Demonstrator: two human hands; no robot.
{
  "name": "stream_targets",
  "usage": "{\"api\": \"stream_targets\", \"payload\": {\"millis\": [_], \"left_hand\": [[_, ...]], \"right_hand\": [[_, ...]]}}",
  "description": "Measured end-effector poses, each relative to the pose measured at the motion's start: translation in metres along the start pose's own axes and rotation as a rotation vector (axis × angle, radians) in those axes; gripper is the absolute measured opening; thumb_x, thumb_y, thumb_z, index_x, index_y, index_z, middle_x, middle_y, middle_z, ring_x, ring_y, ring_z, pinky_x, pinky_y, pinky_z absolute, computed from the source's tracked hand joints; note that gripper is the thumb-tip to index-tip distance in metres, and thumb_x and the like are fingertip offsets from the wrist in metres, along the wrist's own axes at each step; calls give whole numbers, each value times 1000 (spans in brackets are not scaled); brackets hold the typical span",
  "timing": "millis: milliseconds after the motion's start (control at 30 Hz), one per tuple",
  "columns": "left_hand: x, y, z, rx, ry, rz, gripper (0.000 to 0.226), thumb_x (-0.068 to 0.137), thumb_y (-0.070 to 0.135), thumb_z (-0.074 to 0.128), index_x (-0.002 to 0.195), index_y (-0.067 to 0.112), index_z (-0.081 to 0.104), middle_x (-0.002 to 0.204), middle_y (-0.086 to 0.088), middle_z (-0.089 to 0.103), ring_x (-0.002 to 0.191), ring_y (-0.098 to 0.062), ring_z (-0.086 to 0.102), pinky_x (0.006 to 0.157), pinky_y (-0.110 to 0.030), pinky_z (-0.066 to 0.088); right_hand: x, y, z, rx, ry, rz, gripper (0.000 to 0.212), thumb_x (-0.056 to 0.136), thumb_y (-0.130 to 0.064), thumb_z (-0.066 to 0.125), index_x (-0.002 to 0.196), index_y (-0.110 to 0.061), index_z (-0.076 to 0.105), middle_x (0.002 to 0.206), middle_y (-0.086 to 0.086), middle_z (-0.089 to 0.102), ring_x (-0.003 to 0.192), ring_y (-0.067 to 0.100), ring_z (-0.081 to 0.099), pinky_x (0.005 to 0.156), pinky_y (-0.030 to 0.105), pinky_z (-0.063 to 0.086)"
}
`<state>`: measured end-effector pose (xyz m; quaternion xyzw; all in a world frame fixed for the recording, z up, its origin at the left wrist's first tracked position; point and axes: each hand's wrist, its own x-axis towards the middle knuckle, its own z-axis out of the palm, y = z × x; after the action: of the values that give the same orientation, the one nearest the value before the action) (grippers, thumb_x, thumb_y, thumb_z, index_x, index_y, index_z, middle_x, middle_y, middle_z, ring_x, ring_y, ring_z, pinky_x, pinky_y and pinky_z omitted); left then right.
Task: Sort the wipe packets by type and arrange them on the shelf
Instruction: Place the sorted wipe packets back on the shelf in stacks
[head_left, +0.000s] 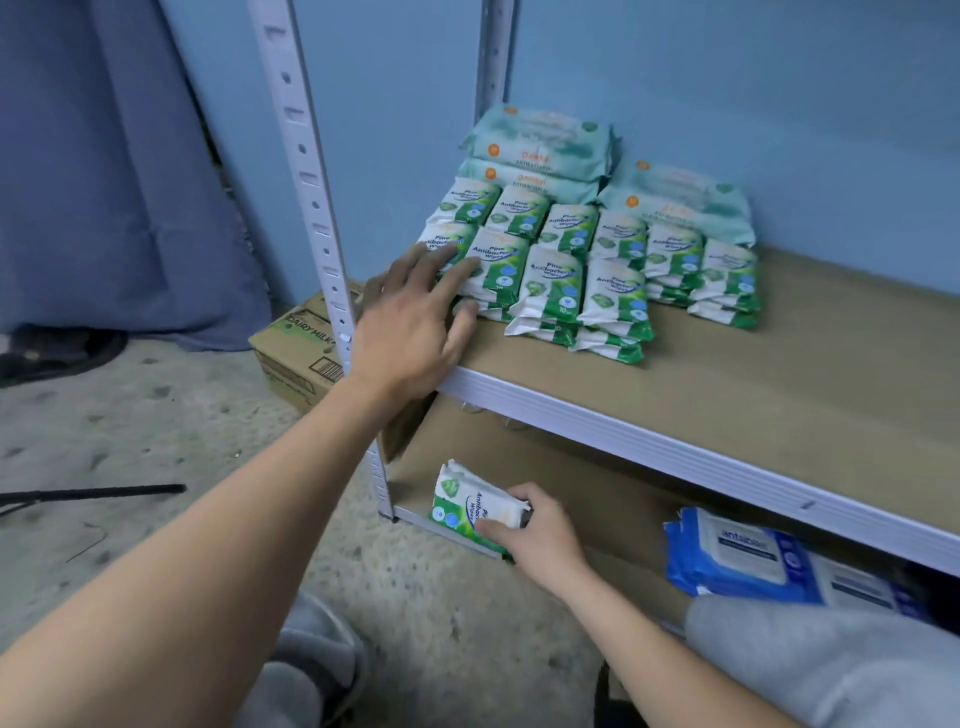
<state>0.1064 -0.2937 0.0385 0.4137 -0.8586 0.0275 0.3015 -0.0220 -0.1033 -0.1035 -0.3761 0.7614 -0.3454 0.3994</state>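
The person wears light grey trousers of soft, faintly creased cloth. The left trouser leg (306, 670) shows straight below the shelf post (322, 234), the right trouser leg (831, 665) below and well right of it. The left forearm (208, 545) and right forearm (649, 639) are bare.

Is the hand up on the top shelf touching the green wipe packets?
Touching. The head view shows the left hand laying straight fingers on the front-left green Pine Antibacterial wipe packets, with no gap between them.
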Motion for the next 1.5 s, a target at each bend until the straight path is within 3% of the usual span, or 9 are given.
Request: {"api": "stream_targets", "payload": {"millis": [133,400,533,633,833,1000,1133,1367,1500], "left_hand": [[-13,9,-4,47,-40,9,55,101,56,30,147,29,44,155,-1,40,145,-32,31,113,-55,29],[-19,62,-17,43,-75,108,62,100,64,25,147,29,45,155,-3,42,146,-33,30,118,-56,19],[-12,88,-11,28,-96,162,62,100,64,27,145,27,49,154,-2,44,146,-31,31,119,-55,18],[-11,91,-4,42,-92,192,62,101,63,25,144,27,51,152,-2,47,144,-32,35,121,-52,16],[-10,91,1,52,-18,184,53,99,56,35,139,29,57,144,0,55,138,-30,44,118,-51,23],[-9,90,2,50,0,191,51,98,53,37,139,30,57,142,1,57,138,-29,44,119,-50,22],[-8,90,3,50,10,198,50,98,51,38,138,29,58,141,1,58,137,-30,45,118,-51,24],[-8,89,5,59,30,202,49,98,50,39,138,28,58,141,0,58,136,-31,46,117,-51,25],[-8,89,6,58,33,202,49,98,49,40,138,27,59,140,0,58,136,-31,46,118,-51,25]], "right_hand": [[-51,-33,-46,-46,18,-143,36,64,-45,83,93,-33,64,91,-10,72,83,4,65,72,26,54],[-114,-93,-151,117,132,-233,47,69,-31,90,107,-23,64,101,-7,76,95,14,72,86,37,57],[-110,-118,-198,218,191,-202,33,79,-18,83,106,-13,63,101,2,77,91,19,73,75,31,58],[-99,-125,-232,262,166,-135,26,84,-22,79,105,-13,67,103,8,76,89,22,71,78,42,54],[-57,-132,-272,249,107,-7,26,88,-24,74,112,-14,69,102,10,76,87,19,63,60,27,42],[-24,-128,-271,161,234,-96,21,81,-18,82,98,-18,69,108,12,74,91,19,67,79,32,47],[-38,-114,-259,-136,351,-194,21,82,-33,81,99,-27,72,104,-7,74,96,11,69,85,24,51],[-91,-83,-233,-287,312,-427,59,76,-46,83,130,-41,62,146,-24,40,128,-5,46,105,18,39],[-88,-73,-225,-405,365,-481,59,80,-33,82,135,-38,61,148,-16,43,130,-2,45,113,18,34]]}}
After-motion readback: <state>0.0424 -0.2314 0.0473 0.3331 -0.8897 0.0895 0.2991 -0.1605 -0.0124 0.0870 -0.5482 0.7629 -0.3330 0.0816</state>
